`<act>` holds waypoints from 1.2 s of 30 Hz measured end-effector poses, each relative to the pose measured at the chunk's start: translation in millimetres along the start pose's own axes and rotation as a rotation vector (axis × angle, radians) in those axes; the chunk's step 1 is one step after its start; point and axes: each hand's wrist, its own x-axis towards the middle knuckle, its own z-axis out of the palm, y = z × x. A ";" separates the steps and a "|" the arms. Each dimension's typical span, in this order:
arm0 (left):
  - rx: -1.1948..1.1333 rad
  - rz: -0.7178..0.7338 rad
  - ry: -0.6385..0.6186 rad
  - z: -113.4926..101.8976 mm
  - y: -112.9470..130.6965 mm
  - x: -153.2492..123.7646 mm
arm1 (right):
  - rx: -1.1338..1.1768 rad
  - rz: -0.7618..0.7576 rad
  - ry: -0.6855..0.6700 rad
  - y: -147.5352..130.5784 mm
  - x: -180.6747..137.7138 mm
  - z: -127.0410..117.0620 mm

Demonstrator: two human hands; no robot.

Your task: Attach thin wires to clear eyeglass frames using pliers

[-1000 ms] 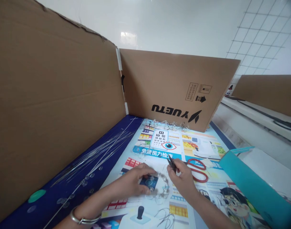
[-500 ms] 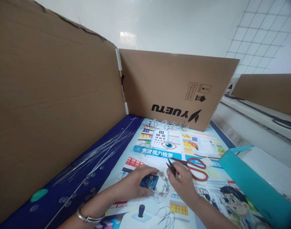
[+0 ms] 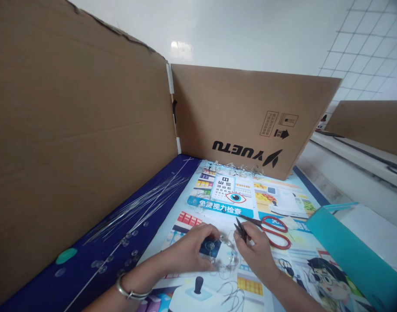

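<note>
In the head view, my left hand [image 3: 193, 249] is curved around one side of a ring of clear beads on wire [image 3: 232, 258], thumb and fingers closed on its edge. A metal bangle [image 3: 133, 295] circles my left wrist. My right hand [image 3: 257, 248] grips dark-jawed pliers [image 3: 241, 228], whose handles are hidden in the palm. The jaws point up and away, a little apart from the ring. Just beyond my right hand lie scissors with red handles [image 3: 276, 233]. Cut wire pieces [image 3: 232, 297] rest on the printed sheet nearer to me.
Long thin wires [image 3: 142, 206] and loose clear beads [image 3: 133, 252] lie on the blue cloth at left, near a green disc [image 3: 66, 256]. Cardboard walls [image 3: 237, 112] stand at left and behind. More beaded wire [image 3: 237, 169] lies along the back wall. A teal box [image 3: 351, 255] stands at right.
The whole view has shifted slightly to the left, so everything appears further right. Both hands keep nearly the same pose on the bead ring and the pliers.
</note>
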 end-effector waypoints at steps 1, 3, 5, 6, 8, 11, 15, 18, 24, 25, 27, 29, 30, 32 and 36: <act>0.001 0.005 0.002 0.3 -0.6 0.2 | 0.002 -0.002 -0.004 -0.6 -0.2 -0.2; 0.003 0.013 0.007 0.5 -1.1 0.5 | 0.005 -0.006 -0.008 -1.5 -0.3 -0.3; 0.006 0.014 0.008 0.4 -0.6 0.8 | 0.008 -0.011 -0.009 -1.6 -0.2 -0.1; 0.009 0.013 0.005 0.2 -0.2 0.9 | 0.010 -0.014 -0.009 -1.4 -0.1 0.2; 0.015 0.011 0.001 0.1 0.9 1.0 | 0.010 -0.017 -0.004 -0.5 0.0 0.8; 0.018 0.018 0.005 0.6 1.7 0.8 | 0.004 -0.017 0.006 0.6 0.2 1.6; 0.023 0.022 0.015 2.4 2.0 -0.1 | -0.007 -0.019 0.008 0.0 0.2 2.0; 0.031 0.020 0.019 3.2 3.2 -0.9 | -0.013 -0.027 0.007 -0.3 -0.2 2.6; 0.045 0.021 -0.018 1.3 5.6 -1.6 | -0.019 -0.037 0.012 3.2 -1.1 4.0; 0.042 0.026 -0.023 0.7 5.4 -1.7 | -0.019 -0.037 0.013 3.7 -1.3 4.1; 0.022 0.053 -0.028 -0.4 4.5 -1.6 | -0.020 -0.036 0.013 4.3 -1.8 4.3; -0.014 0.083 -0.020 -0.9 3.1 -1.0 | -0.023 -0.034 0.009 4.2 -2.4 4.5; -0.033 0.089 -0.017 -1.0 2.4 -0.5 | -0.025 -0.034 0.006 4.1 -2.6 4.6; -0.061 0.078 -0.013 -0.4 1.3 0.8 | -0.028 -0.036 -0.001 3.9 -2.9 4.6; -0.072 0.025 0.000 2.8 -0.1 4.0 | -0.029 -0.044 -0.005 4.3 -2.8 5.1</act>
